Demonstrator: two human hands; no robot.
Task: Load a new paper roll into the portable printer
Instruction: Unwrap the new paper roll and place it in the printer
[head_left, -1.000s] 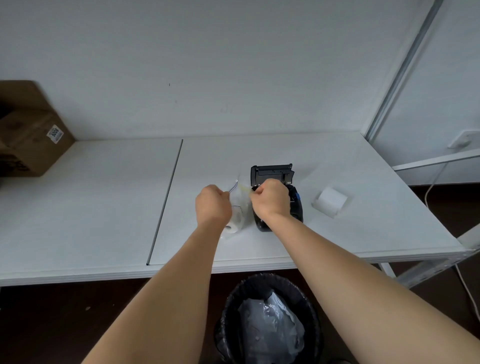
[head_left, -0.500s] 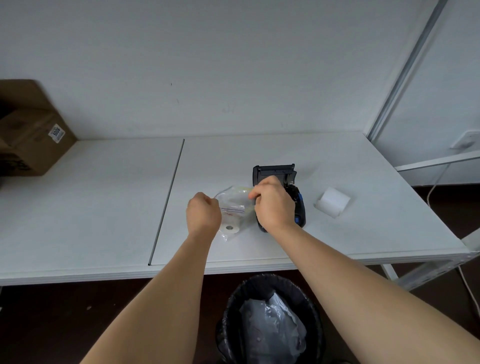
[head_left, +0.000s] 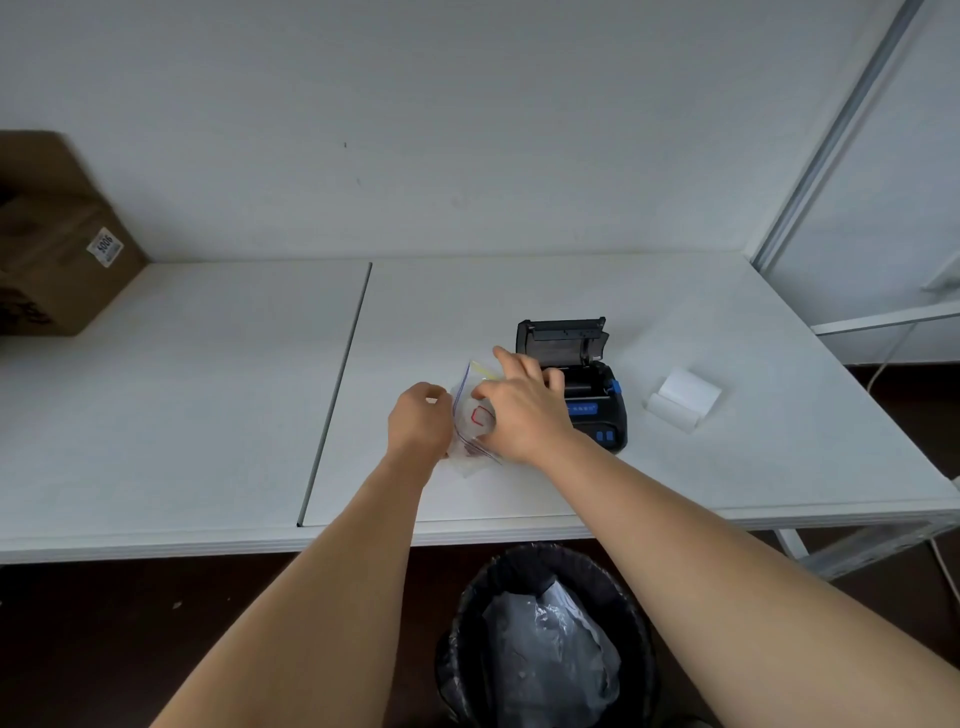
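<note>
A black portable printer (head_left: 595, 410) with blue buttons stands on the white table (head_left: 519, 291), its lid (head_left: 561, 340) raised. Just left of it lies a clear zip bag (head_left: 466, 387) with a small white roll inside, mostly hidden. My left hand (head_left: 420, 422) pinches the bag's left edge. My right hand (head_left: 522, 410) lies over the bag's mouth with fingers spread, index finger stretched out and thumb at the opening. A loose white paper roll (head_left: 683, 397) rests on the table right of the printer.
A cardboard box (head_left: 57, 249) sits at the far left by the wall. A black bin (head_left: 545, 634) with a plastic liner stands on the floor under the table's front edge. A seam (head_left: 335, 395) divides the two tabletops.
The hands pulled the bag's mouth apart. My right hand has since let go of the edge and spread its fingers over the opening; my left hand kept its grip.
</note>
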